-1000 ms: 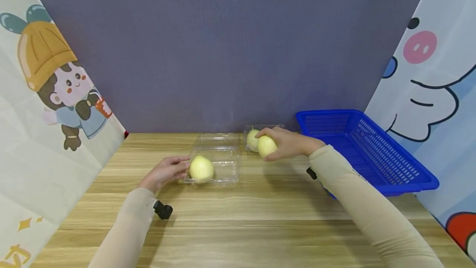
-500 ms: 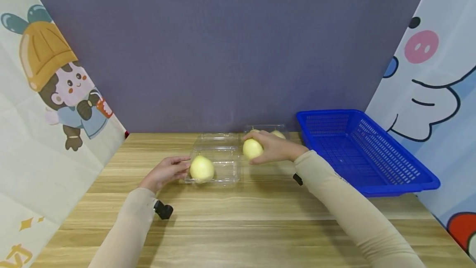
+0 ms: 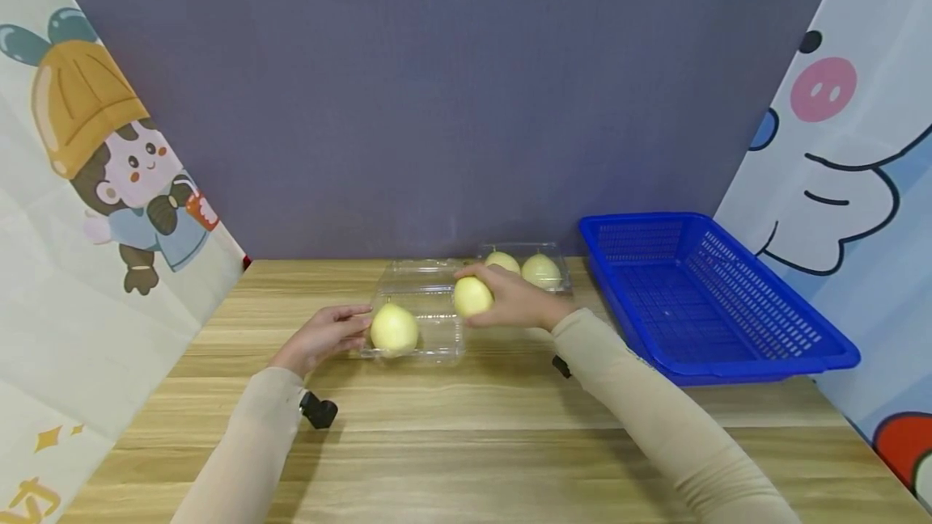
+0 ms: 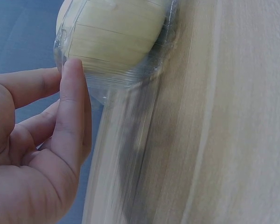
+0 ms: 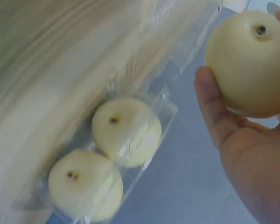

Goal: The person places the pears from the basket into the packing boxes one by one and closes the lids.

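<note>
My right hand [image 3: 513, 300] holds a pale yellow pear [image 3: 472, 297] above the right side of an open clear plastic clamshell box [image 3: 441, 338]. In the right wrist view, thumb and fingers wrap that pear [image 5: 247, 65] from its sides. Another pear [image 3: 394, 330] sits in the box's left half. At the box's left edge, my left hand [image 3: 325, 335] pinches the rim between thumb and fingers; the left wrist view shows this thumb and finger [image 4: 71, 88] at the clear wall, just beside the pear [image 4: 116, 37] inside.
Behind my right hand, a second clear box [image 3: 555, 249] with two pears [image 3: 541, 272] stands against the grey-blue back panel [image 3: 466, 103]. A blue perforated plastic basket [image 3: 699, 322] sits on the right of the wooden table [image 3: 451, 443]. Printed cartoon sheets line both sides.
My right hand has carried its pear leftward from before the rear box to over the open box, uncovering the two pears behind. The left hand stays at the rim.
</note>
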